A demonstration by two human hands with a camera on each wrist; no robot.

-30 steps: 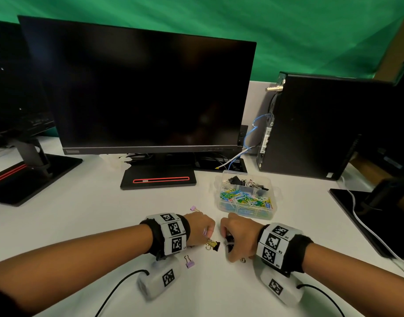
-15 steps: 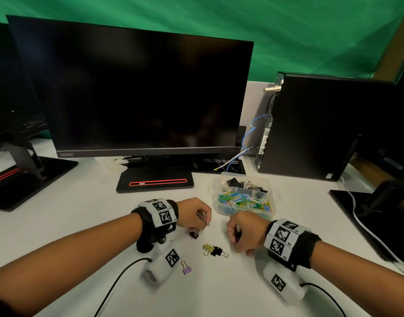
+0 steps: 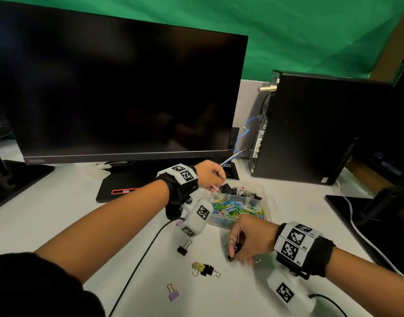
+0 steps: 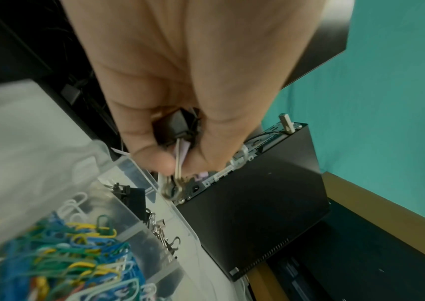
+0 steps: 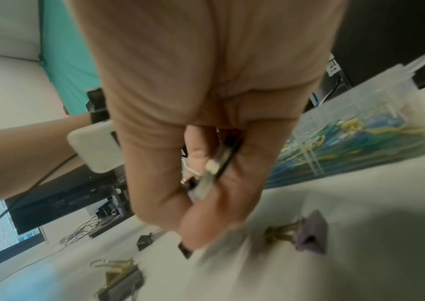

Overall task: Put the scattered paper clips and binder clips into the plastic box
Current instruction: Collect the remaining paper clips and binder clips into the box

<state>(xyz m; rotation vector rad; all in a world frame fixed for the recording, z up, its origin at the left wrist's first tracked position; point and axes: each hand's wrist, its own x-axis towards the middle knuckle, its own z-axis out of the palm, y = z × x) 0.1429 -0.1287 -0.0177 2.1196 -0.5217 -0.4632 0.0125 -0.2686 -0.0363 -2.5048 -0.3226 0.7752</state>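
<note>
A clear plastic box [image 3: 267, 202] holds coloured paper clips [image 3: 237, 208] in front and black binder clips [image 3: 239, 193] at the back. My left hand [image 3: 215, 183] hovers over the box's far left corner. It pinches a black binder clip [image 4: 175, 128] together with a purple one. My right hand [image 3: 236, 250] is low on the table, just in front of the box, its fingers curled round binder clips [image 5: 219, 163]. Loose on the table lie a black clip [image 3: 183, 248], a gold and black pair [image 3: 205, 268] and a purple clip [image 3: 172, 294].
A large dark monitor [image 3: 118, 88] stands behind on its stand base [image 3: 123, 186]. A black computer case [image 3: 315, 133] stands to the right of the box. A cable [image 3: 141, 259] from my left wrist crosses the table. Another purple clip [image 3: 178, 223] peeks out under the left wrist camera.
My left hand has lifted off the table and travelled up and right to the box with its clips. My right hand has stayed low near the box, still gripping clips.
</note>
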